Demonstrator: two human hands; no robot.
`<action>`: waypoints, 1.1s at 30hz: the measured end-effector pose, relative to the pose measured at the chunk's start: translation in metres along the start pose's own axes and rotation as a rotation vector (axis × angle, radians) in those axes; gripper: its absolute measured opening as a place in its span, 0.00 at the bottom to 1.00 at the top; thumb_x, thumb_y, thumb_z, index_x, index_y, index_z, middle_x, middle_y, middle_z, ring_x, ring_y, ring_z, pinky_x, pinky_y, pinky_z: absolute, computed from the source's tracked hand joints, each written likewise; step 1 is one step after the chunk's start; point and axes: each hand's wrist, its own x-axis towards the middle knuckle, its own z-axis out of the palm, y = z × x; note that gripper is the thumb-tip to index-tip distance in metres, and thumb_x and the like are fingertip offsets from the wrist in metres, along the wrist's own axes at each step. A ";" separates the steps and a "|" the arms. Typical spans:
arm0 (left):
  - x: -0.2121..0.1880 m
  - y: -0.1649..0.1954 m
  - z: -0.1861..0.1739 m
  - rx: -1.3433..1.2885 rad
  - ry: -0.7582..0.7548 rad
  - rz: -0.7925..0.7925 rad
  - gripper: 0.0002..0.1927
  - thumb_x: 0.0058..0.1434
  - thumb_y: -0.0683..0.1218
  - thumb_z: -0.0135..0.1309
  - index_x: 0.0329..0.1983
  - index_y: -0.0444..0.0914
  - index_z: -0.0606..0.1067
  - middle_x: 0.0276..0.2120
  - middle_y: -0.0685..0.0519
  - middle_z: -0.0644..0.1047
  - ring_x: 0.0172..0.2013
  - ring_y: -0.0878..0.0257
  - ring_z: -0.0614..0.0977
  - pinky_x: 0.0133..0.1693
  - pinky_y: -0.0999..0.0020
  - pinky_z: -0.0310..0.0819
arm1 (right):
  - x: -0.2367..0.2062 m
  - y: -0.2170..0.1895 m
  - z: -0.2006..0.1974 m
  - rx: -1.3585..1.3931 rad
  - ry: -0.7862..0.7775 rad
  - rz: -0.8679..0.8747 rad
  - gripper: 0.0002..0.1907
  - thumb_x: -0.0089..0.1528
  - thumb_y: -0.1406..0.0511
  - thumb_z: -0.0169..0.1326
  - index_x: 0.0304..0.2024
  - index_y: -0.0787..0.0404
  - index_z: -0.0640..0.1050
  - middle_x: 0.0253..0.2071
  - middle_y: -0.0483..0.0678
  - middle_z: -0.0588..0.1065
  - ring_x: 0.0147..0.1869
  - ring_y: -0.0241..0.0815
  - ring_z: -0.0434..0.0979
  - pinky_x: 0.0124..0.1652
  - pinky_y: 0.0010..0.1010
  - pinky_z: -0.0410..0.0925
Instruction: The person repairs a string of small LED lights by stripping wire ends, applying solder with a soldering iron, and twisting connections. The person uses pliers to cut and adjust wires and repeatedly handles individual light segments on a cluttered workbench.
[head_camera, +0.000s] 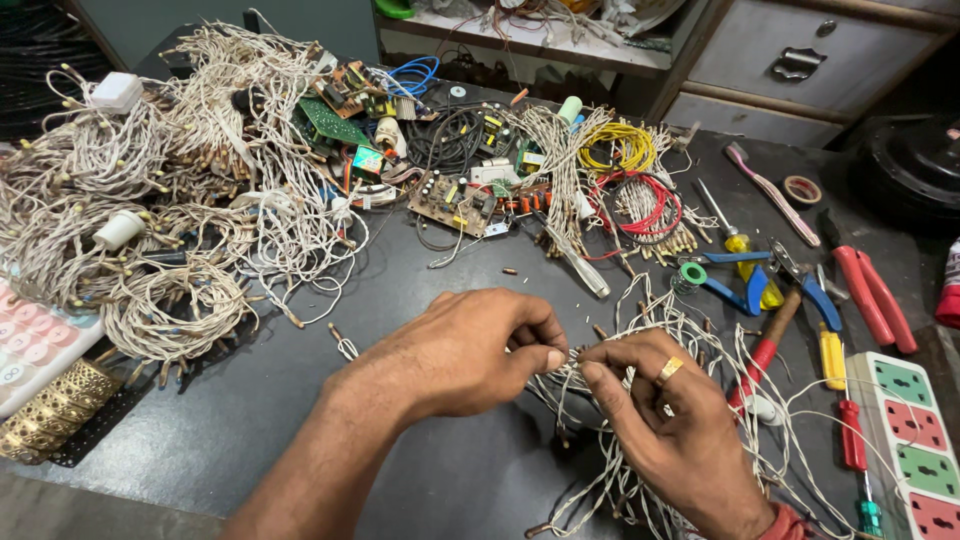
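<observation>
Fingers of the left hand (470, 350) and right hand (660, 410) pinch one thin white wire (572, 357) between them, its short taut stretch running left to right above the dark table (440, 290).

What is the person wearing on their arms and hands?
The left hand is bare: no ring, no watch, and no sleeve on the forearm as far as the picture shows. The right hand wears a gold-coloured band ring on one finger, with something small and shiny on the next finger. A bit of red cuff shows at that wrist.
</observation>
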 end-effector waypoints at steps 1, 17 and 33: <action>0.000 0.000 0.000 0.003 -0.003 -0.003 0.14 0.59 0.52 0.55 0.45 0.43 0.80 0.40 0.51 0.84 0.45 0.59 0.86 0.49 0.61 0.77 | 0.000 0.000 0.000 -0.003 -0.004 -0.001 0.07 0.61 0.68 0.60 0.41 0.62 0.82 0.34 0.41 0.75 0.26 0.26 0.63 0.24 0.21 0.57; 0.000 -0.001 0.007 0.151 -0.027 0.105 0.12 0.60 0.50 0.55 0.46 0.46 0.81 0.39 0.53 0.85 0.45 0.56 0.85 0.56 0.54 0.67 | -0.003 0.020 0.000 0.087 -0.140 0.126 0.07 0.61 0.67 0.60 0.41 0.62 0.81 0.29 0.40 0.71 0.26 0.26 0.60 0.25 0.22 0.55; -0.001 -0.004 0.008 0.169 -0.048 0.139 0.13 0.59 0.50 0.56 0.47 0.46 0.81 0.39 0.52 0.84 0.46 0.54 0.84 0.55 0.53 0.67 | -0.001 0.021 -0.003 0.119 -0.203 0.117 0.07 0.61 0.67 0.60 0.41 0.61 0.83 0.36 0.41 0.78 0.33 0.28 0.70 0.30 0.23 0.61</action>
